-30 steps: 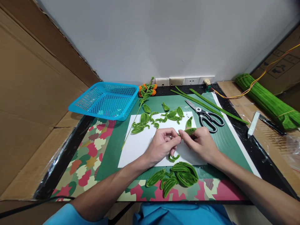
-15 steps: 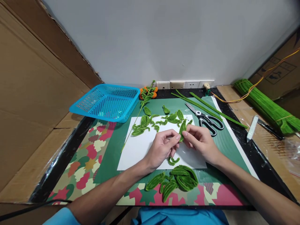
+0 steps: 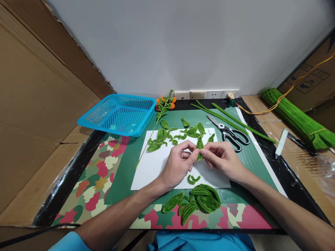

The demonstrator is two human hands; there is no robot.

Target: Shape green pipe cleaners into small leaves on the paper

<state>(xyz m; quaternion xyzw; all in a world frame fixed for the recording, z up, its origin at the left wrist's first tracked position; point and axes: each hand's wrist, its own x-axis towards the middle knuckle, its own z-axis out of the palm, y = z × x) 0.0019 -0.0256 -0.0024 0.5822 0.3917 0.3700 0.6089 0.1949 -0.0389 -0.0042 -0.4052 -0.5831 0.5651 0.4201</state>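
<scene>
The left hand point(image 3: 180, 163) and right hand point(image 3: 222, 158) pinch one small green leaf point(image 3: 200, 146) between their fingertips, held upright just above the white paper point(image 3: 154, 164). A pile of finished leaves point(image 3: 196, 201) lies near the body and more lie beyond the hands, so much shaping looks done; long green stems point(image 3: 235, 120) beside the scissors point(image 3: 230, 133) remain unbent.

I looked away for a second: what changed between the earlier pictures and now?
The leaf pinched between the left hand and right hand turned from lying sideways, tip to the right, to standing nearly upright. Both hands kept hold of it. The scissors, basket and leaf piles stayed put.
</scene>
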